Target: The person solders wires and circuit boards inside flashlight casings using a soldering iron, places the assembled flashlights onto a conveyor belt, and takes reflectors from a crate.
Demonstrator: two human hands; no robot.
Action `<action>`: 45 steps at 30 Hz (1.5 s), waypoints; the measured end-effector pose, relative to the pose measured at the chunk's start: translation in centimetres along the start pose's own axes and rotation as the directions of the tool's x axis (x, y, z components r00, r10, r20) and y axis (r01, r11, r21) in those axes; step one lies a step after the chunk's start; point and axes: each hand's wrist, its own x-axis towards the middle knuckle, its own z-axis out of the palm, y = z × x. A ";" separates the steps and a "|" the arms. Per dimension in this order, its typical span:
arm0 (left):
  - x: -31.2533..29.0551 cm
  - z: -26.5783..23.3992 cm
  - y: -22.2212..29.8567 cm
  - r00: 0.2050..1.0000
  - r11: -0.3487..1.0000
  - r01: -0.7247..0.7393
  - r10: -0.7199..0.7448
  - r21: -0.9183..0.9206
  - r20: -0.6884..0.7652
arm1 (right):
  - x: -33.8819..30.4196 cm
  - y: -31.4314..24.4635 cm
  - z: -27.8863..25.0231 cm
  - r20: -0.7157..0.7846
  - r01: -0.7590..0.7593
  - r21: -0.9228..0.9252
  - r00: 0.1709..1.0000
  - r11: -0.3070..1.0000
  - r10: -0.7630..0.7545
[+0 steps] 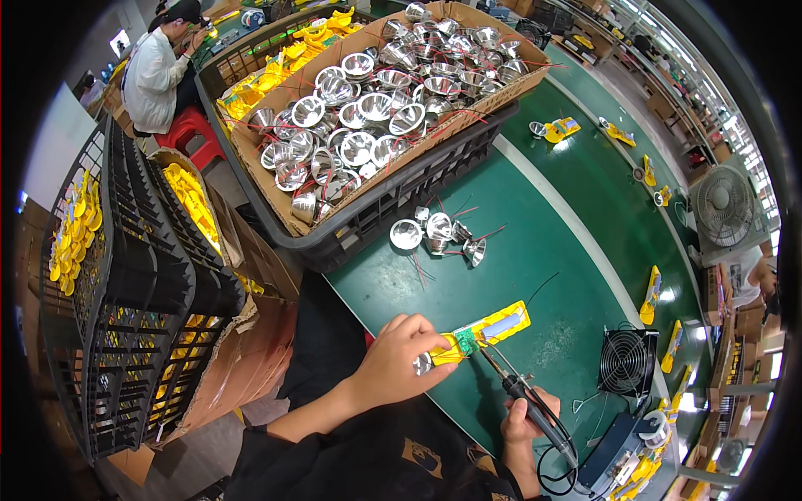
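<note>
My left hand pinches the near end of a yellow flashlight housing on the green bench. In the housing sit a small green circuit board and a pale blue cylindrical battery. A shiny reflector cup shows under my left fingers. My right hand is closed around the black handle of a soldering iron, its tip at the board's edge. Beyond the housing lie several loose reflector cups with red wires.
A cardboard box heaped with reflector cups rests on a black crate. Black crates of yellow housings stand at left. Right are a small black fan, a blue soldering station and a green conveyor. A co-worker sits far left.
</note>
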 end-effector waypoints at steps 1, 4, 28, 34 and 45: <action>-0.1 -0.2 0.1 0.997 0.996 -0.073 0.072 0.058 0.025 | 0.0 -0.1 0.0 0.005 -0.016 -0.004 1.000 1.000 0.016; -0.2 -0.2 0.0 0.993 0.990 -0.093 0.085 0.108 0.080 | 0.2 -0.1 0.0 0.026 -0.013 0.012 1.000 1.000 0.013; 0.0 -1.2 -1.7 0.973 0.971 0.140 -0.100 -0.191 0.208 | 0.1 0.2 -0.3 0.066 0.026 -0.015 0.997 1.000 -0.025; 0.0 0.0 -1.7 0.991 0.971 0.133 -0.127 -0.200 0.043 | 0.1 0.2 -0.1 0.087 -0.003 0.003 0.996 1.000 0.003; 0.2 2.0 -1.0 0.996 0.994 0.026 -0.018 0.105 -0.083 | 0.5 -0.7 0.0 0.071 -0.210 -0.237 0.970 0.949 0.232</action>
